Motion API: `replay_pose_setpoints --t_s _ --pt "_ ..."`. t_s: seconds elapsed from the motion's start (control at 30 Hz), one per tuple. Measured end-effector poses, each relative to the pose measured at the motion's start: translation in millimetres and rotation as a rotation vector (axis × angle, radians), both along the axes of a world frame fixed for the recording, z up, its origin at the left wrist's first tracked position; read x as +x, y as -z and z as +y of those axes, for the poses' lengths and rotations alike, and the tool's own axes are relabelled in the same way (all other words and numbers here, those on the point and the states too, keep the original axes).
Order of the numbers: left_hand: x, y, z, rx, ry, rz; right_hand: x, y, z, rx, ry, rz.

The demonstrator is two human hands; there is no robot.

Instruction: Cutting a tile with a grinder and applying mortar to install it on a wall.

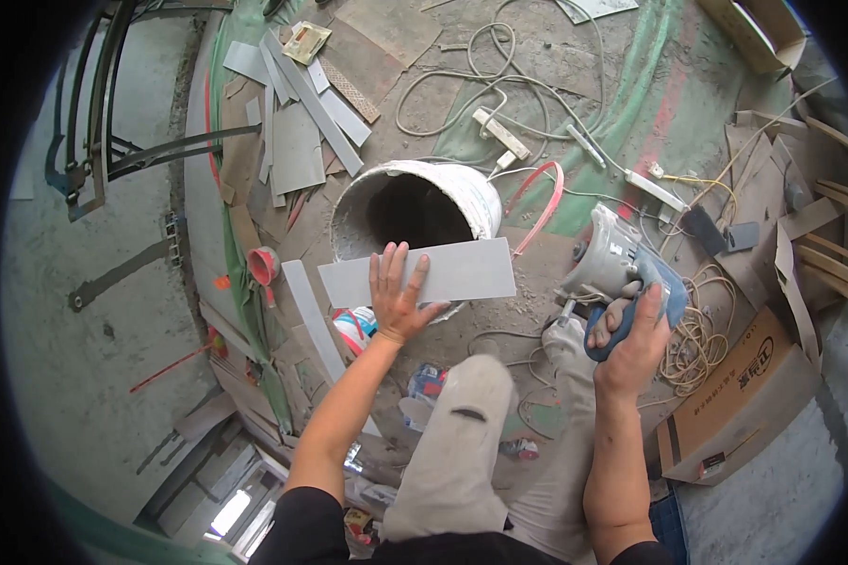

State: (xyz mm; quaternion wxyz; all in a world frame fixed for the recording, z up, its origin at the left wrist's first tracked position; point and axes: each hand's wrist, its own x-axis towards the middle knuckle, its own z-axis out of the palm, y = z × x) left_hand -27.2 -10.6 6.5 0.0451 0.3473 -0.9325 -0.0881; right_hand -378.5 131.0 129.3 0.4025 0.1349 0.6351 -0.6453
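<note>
Here's the round white plastic bucket (485, 202), its rim crusted, its mouth dark inside; whatever sits in the bottom is hard to make out in that shadow. Across the near side of the rim lies a flat, light-grey rectangular strip (471, 268), covering part of the mouth. Over to the right, a brown cardboard box (744, 395) with dark print stands at an angle, its contents hidden from here.

Now the hands! The left hand (400, 297) lies flat on the strip, fingers extended and pointing away from the body, thumb out to the right. The right hand (628, 341) is wrapped firmly around the blue handle of a blue-and-silver power tool (608, 254), held to the right of the bucket, clear of the strip.

Around them it's busy: a curved red band (546, 212) rises between bucket and tool, a tangled tan cord (697, 353) lies beyond the right hand, pale cable loops (401, 104) sprawl across the far floor, and flat grey offcuts (297, 151) pile up at far left.
</note>
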Motion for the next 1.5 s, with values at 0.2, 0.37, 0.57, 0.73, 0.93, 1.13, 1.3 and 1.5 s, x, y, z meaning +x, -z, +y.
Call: replay_pose_setpoints --t_s 0.2,0.37,0.57,0.73,0.93,1.13,1.3,1.5 --pt "-2 -1 -6 0.006 -0.017 -0.026 15 40 37 0.155 -0.041 0.09" --pt "-20 -27 -25 0.165 -0.046 -0.018 16 46 59 0.131 0.004 0.005" --pt "-15 -38 -124 0.577 -0.051 -0.035 12 22 48 0.151 -0.045 0.036" --pt "-46 -48 -112 1.055 -0.392 -0.177 0 3 52 0.155 -0.113 0.109" --pt "-97 -24 -48 1.02 -0.815 0.456 2 -21 12 0.082 -0.112 0.073" --pt "-127 -4 -28 0.907 -0.868 0.551 -3 -19 -22 -0.134 -0.149 0.007" --pt "-127 3 -27 0.719 -0.739 0.394 -5 -16 -68 -0.128 -0.231 -0.037" --pt "-130 10 -18 0.554 -0.728 0.262 5 -13 -78 0.036 -0.37 0.156"
